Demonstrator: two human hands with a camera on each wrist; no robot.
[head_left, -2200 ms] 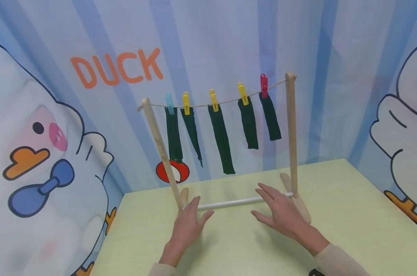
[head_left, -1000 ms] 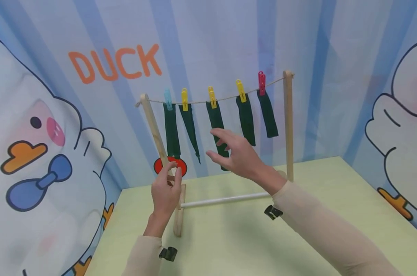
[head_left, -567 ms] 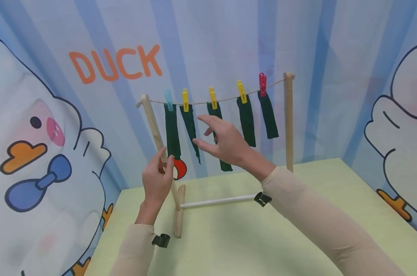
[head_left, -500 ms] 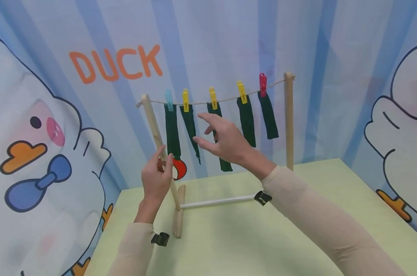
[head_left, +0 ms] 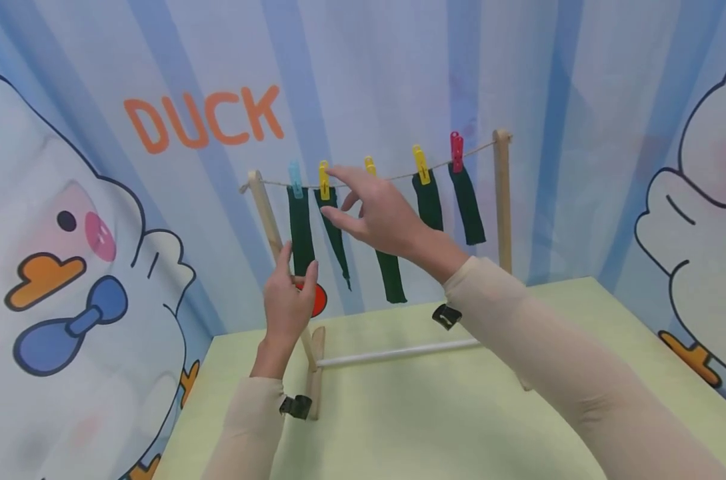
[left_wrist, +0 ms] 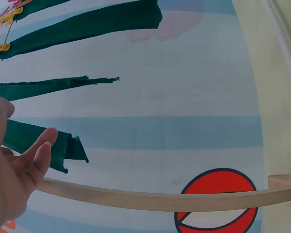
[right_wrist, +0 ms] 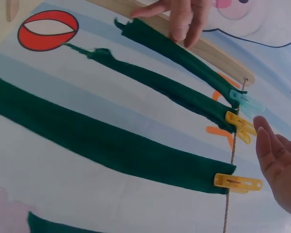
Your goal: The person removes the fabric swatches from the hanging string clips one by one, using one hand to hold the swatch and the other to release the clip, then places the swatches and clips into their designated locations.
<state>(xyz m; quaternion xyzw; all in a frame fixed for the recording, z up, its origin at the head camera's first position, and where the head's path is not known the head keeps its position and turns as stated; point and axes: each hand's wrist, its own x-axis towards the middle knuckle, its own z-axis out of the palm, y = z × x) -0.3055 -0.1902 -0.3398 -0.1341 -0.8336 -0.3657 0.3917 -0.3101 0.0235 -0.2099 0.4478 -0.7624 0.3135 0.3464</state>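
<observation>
Several dark green fabric strips hang from a thin cord (head_left: 263,182), each held by a clothespin. My right hand (head_left: 387,217) is raised beside the second yellow-pinned strip (head_left: 335,233); its fingertips are close to the yellow clothespin (head_left: 324,190), with thumb and index apart. In the right wrist view that clothespin (right_wrist: 238,127) sits near the fingertips, and I cannot tell whether they touch. Lower down, my left hand (head_left: 286,303) is by the bottom of the leftmost strip (head_left: 301,223), under the light blue clothespin (head_left: 295,180). Its fingers hold nothing. My right hand partly hides the middle strip (head_left: 391,280).
The cord runs between two wooden posts (head_left: 503,200), joined low down by a white rod (head_left: 399,352). The stand is on a pale yellow-green table (head_left: 411,427). A striped blue backdrop (head_left: 369,80) with printed ducks surrounds it. A red clothespin (head_left: 456,152) pins the rightmost strip.
Both hands have risen from low over the table. The right has gone up and left to the second clothespin; the left has come up beside the leftmost strip. The strips still hang.
</observation>
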